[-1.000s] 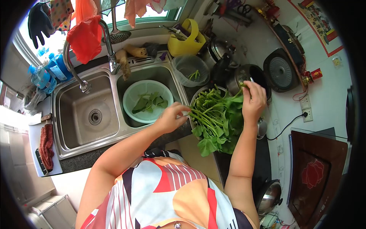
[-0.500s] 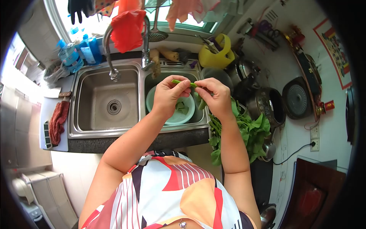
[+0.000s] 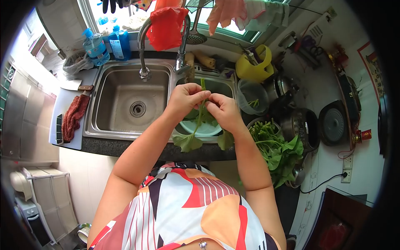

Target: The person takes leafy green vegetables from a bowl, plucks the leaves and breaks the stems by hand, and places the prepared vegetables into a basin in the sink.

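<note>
The person's left hand (image 3: 186, 101) is pinched, thumb against fingers, on a leafy stem (image 3: 203, 84). The right hand (image 3: 226, 111) is just beside it, thumb and forefinger together and, it seems, clamped on the same stem a little nearer the body; the exact contact is partly hidden. The stem's long axis runs away from the body: its bare end points forward past the left hand, and a broad leaf (image 3: 187, 142) hangs below the hands, toward the body. Another leaf (image 3: 225, 140) droops under the right hand; which stem it belongs to cannot be told.

The step in hand looks like picking the stem over by fingertip. The next move would seem to call for a firm left pinch while the right fingers snap or pull.

Directly under both hands is a pale green bowl (image 3: 210, 132) with leaves in it, set in the sink (image 3: 125, 134) in the table (image 3: 108, 147). To the right of the right hand lies a bunch of greens (image 3: 287, 152); farther forward stands a clear tub (image 3: 246, 98) holding a few green pieces, with a yellow basket (image 3: 254, 71) beyond.
</note>
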### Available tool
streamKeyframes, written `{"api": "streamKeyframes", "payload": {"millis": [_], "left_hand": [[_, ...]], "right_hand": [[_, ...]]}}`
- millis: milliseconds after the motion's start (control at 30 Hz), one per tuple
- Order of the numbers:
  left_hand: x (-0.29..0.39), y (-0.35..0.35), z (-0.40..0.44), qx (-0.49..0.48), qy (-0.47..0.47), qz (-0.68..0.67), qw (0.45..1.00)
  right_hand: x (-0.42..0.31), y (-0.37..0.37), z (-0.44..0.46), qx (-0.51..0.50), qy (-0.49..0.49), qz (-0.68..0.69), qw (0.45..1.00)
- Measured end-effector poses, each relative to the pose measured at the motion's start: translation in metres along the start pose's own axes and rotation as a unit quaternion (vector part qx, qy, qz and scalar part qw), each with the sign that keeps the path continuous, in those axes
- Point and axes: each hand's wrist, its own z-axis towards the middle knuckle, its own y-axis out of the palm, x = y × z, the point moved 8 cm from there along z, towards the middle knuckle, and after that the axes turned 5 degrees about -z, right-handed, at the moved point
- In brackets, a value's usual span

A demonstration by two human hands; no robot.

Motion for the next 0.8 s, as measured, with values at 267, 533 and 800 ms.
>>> {"api": "streamKeyframes", "payload": {"millis": [267, 533, 800], "left_hand": [[-0.008, 0.002, 0.0, -0.024, -0.031, 0.001, 0.999], [-0.027, 0.014, 0.001, -0.089, -0.107, -0.255, 0.957], [-0.03, 0.009, 0.007, -0.049, -0.073, -0.19, 0.978]], "right_hand": [[0.03, 0.009, 0.0, 0.039, -0.014, 0.096, 0.995], [0.052, 0.035, -0.007, -0.009, 0.079, 0.588, 0.805], [0.047, 0.025, -0.012, 0.045, 0.081, 0.362, 0.928]]}}
